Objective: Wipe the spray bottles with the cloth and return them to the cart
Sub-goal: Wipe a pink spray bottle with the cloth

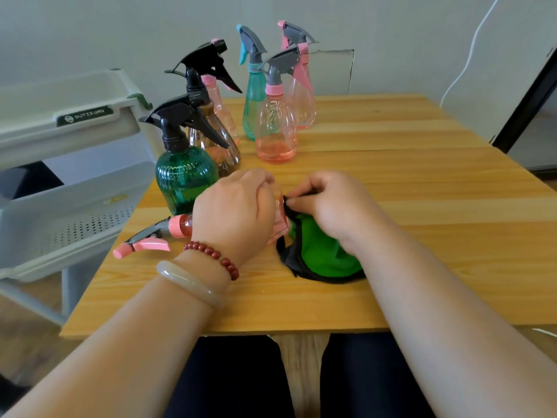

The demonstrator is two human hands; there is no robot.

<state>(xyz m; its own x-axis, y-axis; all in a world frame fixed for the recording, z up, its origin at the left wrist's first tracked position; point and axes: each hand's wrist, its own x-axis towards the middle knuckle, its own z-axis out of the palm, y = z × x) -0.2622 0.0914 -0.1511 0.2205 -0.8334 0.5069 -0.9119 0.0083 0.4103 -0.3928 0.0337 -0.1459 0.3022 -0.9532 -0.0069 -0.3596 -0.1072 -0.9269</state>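
Our left hand (235,212) grips the lying pink spray bottle (180,226), our right hand (328,206) pinches the green cloth (322,254) to its base; six standing bottles (275,131) wait, none visibly in the cart (75,116).

Glossy plastic bottles (275,128), wood-grain table (422,176).

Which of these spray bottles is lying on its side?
The pink bottle gripped by the left hand: it lies flat on the table, its grey-and-pink trigger head pointing toward the cart. The others all stand upright.
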